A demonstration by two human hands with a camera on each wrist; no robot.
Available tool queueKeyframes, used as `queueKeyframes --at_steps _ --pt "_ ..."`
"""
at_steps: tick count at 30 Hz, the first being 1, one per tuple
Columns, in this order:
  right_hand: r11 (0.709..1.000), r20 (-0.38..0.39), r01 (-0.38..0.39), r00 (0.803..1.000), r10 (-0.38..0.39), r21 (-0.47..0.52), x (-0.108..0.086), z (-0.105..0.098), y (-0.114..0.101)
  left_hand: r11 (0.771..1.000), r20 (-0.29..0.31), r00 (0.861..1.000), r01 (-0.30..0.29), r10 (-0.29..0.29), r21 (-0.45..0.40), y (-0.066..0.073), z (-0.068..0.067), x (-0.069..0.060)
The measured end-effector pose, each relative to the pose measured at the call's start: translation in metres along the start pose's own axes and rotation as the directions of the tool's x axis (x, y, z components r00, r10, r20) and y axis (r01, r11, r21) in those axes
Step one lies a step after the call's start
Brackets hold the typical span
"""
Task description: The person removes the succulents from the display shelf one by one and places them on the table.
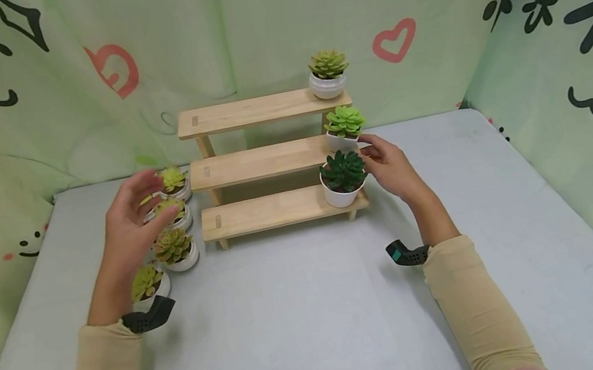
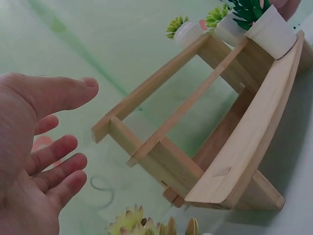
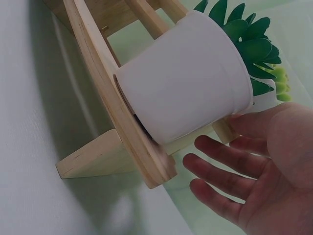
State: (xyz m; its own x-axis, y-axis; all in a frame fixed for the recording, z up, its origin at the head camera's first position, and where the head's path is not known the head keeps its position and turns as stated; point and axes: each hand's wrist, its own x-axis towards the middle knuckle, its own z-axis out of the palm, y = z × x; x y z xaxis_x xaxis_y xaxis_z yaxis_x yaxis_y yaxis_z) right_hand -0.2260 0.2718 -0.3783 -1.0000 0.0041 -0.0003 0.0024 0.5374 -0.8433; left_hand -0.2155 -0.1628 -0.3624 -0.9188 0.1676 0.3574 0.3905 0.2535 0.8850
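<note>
At the right end of the bottom shelf stands a dark green potted succulent (image 1: 343, 171) in a white pot. Its pot (image 3: 186, 78) fills the middle of the right wrist view. Right beside it is my right hand (image 1: 388, 165), fingers loosely extended; whether the thumb touches the pot I cannot tell. My left hand (image 1: 132, 217) hovers over a group of yellow-green potted succulents (image 1: 173, 246) left of the shelf, holding nothing. In the left wrist view its fingers (image 2: 63, 149) are spread apart from the wooden three-tier shelf (image 2: 244, 161).
A bright green succulent (image 1: 344, 122) sits at the middle shelf's right end. Another yellow-green succulent (image 1: 328, 73) is at the top shelf's right end. The shelf stands near the back of the white table (image 1: 310, 328), before a green printed curtain (image 1: 267, 18).
</note>
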Motion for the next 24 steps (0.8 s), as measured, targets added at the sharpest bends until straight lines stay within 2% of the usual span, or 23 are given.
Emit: queueKeyframes --at_steps 11,20,24 --pt "1.000 0.003 0.000 1.000 0.000 -0.006 0.001 0.000 0.000 0.998 -0.026 1.000 0.006 -0.008 -0.066 0.004 0.011 0.014" --pt "1.000 0.005 0.007 1.000 -0.007 -0.005 0.001 -0.001 0.000 0.986 -0.031 0.999 0.006 -0.012 -0.168 0.007 0.018 0.023" --pt "1.000 0.013 -0.008 1.000 0.008 -0.007 0.001 -0.002 -0.002 0.985 -0.027 1.000 0.010 -0.015 -0.170 0.006 0.020 0.024"
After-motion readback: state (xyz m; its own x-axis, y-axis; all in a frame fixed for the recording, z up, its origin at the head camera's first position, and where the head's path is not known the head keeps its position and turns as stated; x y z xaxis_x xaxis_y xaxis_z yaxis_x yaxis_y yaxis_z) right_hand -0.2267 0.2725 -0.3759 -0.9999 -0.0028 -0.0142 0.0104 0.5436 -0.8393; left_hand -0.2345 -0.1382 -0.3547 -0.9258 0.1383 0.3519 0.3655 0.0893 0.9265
